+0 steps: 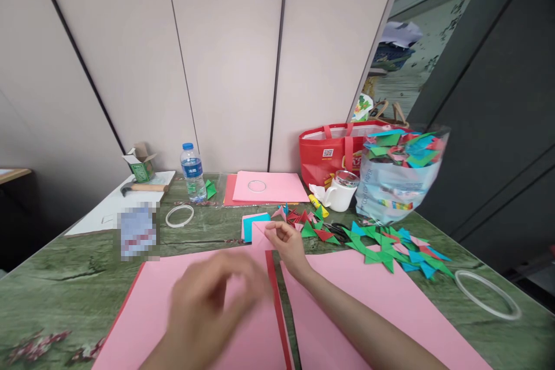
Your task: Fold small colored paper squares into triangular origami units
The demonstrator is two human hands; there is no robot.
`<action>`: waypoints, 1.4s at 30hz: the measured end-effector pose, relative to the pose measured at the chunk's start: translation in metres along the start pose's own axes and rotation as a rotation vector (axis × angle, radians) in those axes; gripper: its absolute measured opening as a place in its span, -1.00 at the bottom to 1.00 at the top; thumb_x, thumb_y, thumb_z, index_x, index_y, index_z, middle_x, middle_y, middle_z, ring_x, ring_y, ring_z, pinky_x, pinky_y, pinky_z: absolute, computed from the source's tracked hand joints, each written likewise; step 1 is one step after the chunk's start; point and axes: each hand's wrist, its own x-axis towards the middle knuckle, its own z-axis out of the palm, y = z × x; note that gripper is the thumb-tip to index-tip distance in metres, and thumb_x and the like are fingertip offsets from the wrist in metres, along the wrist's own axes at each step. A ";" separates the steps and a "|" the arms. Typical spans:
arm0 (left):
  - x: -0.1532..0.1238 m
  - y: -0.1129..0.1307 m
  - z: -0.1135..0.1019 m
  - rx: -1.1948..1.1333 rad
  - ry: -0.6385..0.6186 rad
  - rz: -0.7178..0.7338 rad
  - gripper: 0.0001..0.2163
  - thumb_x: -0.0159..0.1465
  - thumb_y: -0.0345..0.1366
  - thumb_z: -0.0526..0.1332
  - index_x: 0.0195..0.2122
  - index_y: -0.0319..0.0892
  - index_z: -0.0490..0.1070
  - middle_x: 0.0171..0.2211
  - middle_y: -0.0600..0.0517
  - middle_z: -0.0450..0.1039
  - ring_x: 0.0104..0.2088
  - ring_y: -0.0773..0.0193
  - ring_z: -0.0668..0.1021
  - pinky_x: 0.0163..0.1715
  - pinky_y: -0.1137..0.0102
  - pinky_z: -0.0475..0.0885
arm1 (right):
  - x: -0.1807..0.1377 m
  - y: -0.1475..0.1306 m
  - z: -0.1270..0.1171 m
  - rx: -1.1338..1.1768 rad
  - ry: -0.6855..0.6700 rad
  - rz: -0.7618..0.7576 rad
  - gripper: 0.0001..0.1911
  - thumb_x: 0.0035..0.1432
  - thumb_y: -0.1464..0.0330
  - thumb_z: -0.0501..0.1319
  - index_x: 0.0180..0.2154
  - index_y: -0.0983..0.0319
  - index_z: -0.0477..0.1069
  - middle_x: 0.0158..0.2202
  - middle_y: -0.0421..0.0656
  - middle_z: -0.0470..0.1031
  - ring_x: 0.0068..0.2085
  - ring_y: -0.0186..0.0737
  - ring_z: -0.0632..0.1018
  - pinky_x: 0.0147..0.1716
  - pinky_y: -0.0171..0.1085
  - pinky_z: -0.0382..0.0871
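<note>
Head view: right hand (288, 245) pinches small pink paper (259, 236) at its edge; blurred left hand (212, 300), grip unclear, over pink sheet (145, 306).

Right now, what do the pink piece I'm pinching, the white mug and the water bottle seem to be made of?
The pink piece in your right hand looks like thin matte paper: flat colour, sharp folded edge. The white mug seems glazed ceramic, smooth with a soft sheen, though enamel is possible. The water bottle looks like clear plastic: see-through, with a blue cap.
</note>
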 end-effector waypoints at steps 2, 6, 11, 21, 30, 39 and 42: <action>0.044 -0.010 0.016 -0.029 -0.038 -0.108 -0.84 0.14 -0.19 0.12 -0.43 -0.13 0.43 -0.36 0.01 0.47 -0.36 0.22 0.49 -0.35 0.33 0.40 | 0.000 -0.003 0.000 -0.001 -0.014 -0.019 -0.83 -0.06 0.28 0.21 -0.41 0.25 0.38 -0.45 -0.18 0.41 -0.44 -0.31 0.39 -0.49 -0.35 0.24; 0.081 -0.039 0.039 -0.332 -0.109 -0.510 -0.66 0.04 -0.17 0.21 -0.17 -0.20 0.36 -0.41 -0.01 0.49 -0.41 0.22 0.50 -0.38 0.33 0.39 | 0.000 -0.008 -0.001 -0.092 -0.006 -0.080 -0.84 0.01 0.29 0.15 -0.37 0.24 0.39 -0.35 -0.13 0.44 -0.33 -0.25 0.43 -0.37 -0.30 0.30; 0.071 -0.054 0.050 -0.519 -0.279 -0.693 -0.79 -0.05 -0.22 0.28 -0.48 -0.29 0.45 -0.61 0.05 0.39 -0.57 0.38 0.40 -0.51 0.45 0.33 | -0.005 -0.007 -0.002 -0.190 -0.081 -0.111 -0.85 -0.05 0.33 0.19 -0.36 0.21 0.41 -0.32 -0.13 0.42 -0.28 -0.22 0.45 -0.40 -0.32 0.33; 0.060 -0.073 0.061 -0.584 -0.241 -0.743 -0.79 -0.06 -0.19 0.29 -0.54 -0.28 0.44 -0.63 0.07 0.34 -0.60 0.40 0.35 -0.56 0.48 0.28 | -0.009 0.008 -0.001 -0.136 -0.150 -0.030 -0.78 -0.09 0.41 0.20 -0.29 0.20 0.40 -0.27 -0.14 0.43 -0.24 -0.21 0.46 -0.37 -0.30 0.36; 0.053 -0.080 0.067 -0.360 -0.184 -0.616 -0.65 -0.04 -0.12 0.26 -0.78 -0.26 0.26 -0.77 0.20 -0.03 -0.69 0.51 0.04 -0.70 0.52 -0.07 | -0.011 0.012 -0.001 -0.151 -0.095 0.029 -0.66 -0.08 0.32 0.21 -0.17 0.19 0.35 -0.31 -0.15 0.44 -0.35 -0.25 0.44 -0.42 -0.32 0.33; 0.052 -0.075 0.066 -0.459 -0.266 -0.686 -0.73 -0.04 -0.13 0.27 -0.56 -0.28 0.44 -0.69 0.12 0.27 -0.68 0.47 0.21 -0.71 0.55 0.08 | -0.007 0.014 0.001 -0.166 -0.050 0.029 -0.82 -0.02 0.27 0.18 -0.43 0.26 0.44 -0.44 -0.15 0.48 -0.39 -0.23 0.45 -0.38 -0.27 0.32; 0.051 -0.078 0.066 -0.519 -0.217 -0.730 -0.73 -0.06 -0.12 0.28 -0.59 -0.28 0.40 -0.67 0.09 0.33 -0.66 0.42 0.32 -0.69 0.53 0.23 | 0.003 0.009 -0.006 -0.183 -0.044 -0.003 -0.80 -0.01 0.26 0.17 -0.37 0.24 0.44 -0.37 -0.15 0.48 -0.31 -0.21 0.46 -0.33 -0.25 0.34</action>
